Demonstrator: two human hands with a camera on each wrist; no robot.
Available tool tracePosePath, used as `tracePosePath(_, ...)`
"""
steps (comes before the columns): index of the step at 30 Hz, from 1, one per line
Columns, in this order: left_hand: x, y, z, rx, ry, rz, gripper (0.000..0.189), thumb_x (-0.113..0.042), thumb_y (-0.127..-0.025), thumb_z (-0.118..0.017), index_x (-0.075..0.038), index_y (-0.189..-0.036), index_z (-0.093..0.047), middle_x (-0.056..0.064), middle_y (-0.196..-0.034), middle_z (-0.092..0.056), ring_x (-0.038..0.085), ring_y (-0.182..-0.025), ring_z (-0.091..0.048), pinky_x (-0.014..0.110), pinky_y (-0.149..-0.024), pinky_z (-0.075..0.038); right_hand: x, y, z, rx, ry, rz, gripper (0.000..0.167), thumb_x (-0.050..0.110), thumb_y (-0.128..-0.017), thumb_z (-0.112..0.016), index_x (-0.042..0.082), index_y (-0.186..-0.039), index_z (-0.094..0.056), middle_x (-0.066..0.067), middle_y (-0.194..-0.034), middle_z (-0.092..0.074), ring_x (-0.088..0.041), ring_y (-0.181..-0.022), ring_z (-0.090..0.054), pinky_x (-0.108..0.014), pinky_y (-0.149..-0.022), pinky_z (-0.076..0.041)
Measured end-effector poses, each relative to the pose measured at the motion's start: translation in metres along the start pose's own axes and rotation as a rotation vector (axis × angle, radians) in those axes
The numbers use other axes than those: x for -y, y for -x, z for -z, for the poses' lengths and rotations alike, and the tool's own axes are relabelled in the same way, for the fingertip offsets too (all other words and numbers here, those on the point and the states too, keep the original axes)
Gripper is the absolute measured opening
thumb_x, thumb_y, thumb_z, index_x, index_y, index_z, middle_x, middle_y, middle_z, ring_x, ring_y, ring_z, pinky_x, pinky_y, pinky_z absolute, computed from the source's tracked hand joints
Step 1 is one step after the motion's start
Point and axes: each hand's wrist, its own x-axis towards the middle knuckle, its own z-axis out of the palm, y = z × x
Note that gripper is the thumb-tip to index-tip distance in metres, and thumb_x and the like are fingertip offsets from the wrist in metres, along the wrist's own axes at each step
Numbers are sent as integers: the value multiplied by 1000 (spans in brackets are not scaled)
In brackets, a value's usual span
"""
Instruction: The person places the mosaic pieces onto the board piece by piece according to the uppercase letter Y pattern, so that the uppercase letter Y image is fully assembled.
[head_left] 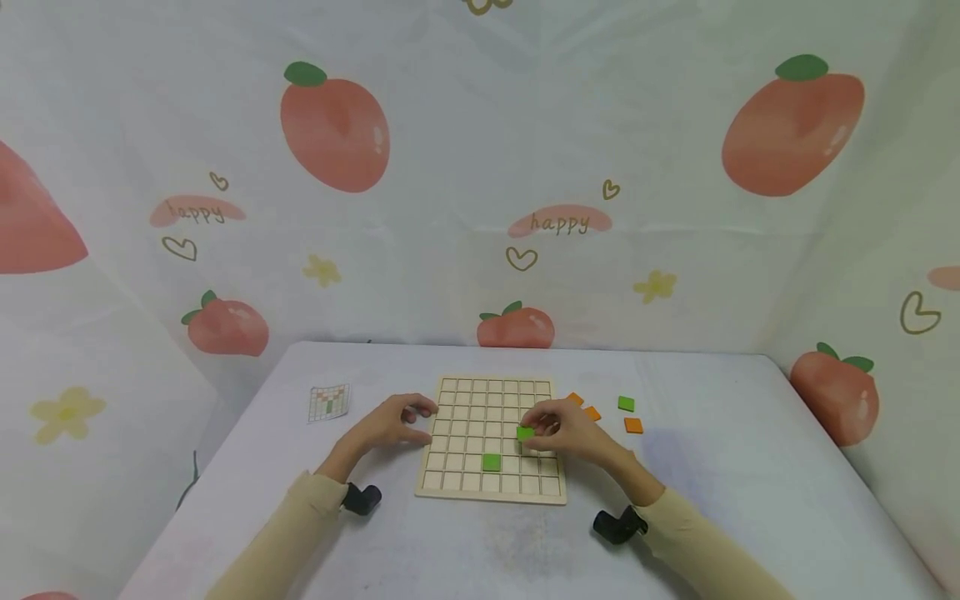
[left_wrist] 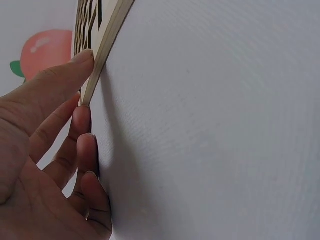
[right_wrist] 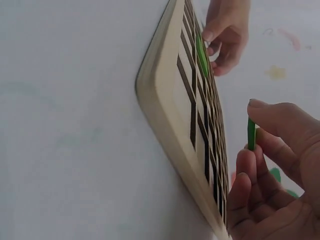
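While the right hand (head_left: 566, 429) pinches a green tile (head_left: 525, 434) between thumb and fingertips, that tile sits over the right part of the grid board (head_left: 480, 401), held clear of the surface. Tile: thin, flat, square, bright green. Board: pale wood, dark cell lines, plain raised rim. A second green tile (head_left: 491, 462) lies in a cell nearer the person, left of the held one.

Left hand (head_left: 392, 421): thumb and fingers well apart, at the board's left edge; no tile in it.

In the way: right hand and wrist cover part of the board's right edge and some cells. Just beyond that hand lie two orange tiles (head_left: 592, 413); farther right, a loose green tile (head_left: 626, 403) and another orange tile (head_left: 633, 425). Left of the board, apart from it: a small grid card (head_left: 328, 402) with coloured squares. All on a white table (head_left: 712, 483), printed backdrop (head_left: 450, 233) behind.

Right wrist view gives the held tile edge-on and the gap to the board, which head view can't. Left wrist view shows the thumb tip against the rim; tiles and card only show up properly from the head.
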Motion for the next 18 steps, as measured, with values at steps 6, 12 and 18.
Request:
tracePosePath(6,2,-1,-1,0,6,21,45,-6,-78,-88,-4,-119,-69,4,-110,-64,25,-99,-56,46,-92,-45,7,-9,-13,-5,40,3,23,9,-81,-86,6,-100,-74,-3,-89,-65,-15,-76,-60,-29,-71,-51)
tracePosePath(12,0,0,-1,-1,13,30,46,-6,-77,-88,-4,-119,-69,4,-110,-64,25,-97,-55,46,-91,-44,13,-18,-24,0,43,-24,23,10,-81,-86,6,-100,-74,-1,-90,-66,-14,-77,-60,-28,-72,-52)
tracePosePath(18,-1,0,0,-2,9,32,45,-7,-78,-88,-4,-119,-69,3,-110,-64,24,-96,-55,44,-90,-44,11,-26,-33,8,59,9,23,10,-80,-88,5,-98,-75,0,-92,-71,-12,-75,-62,-28,-72,-53)
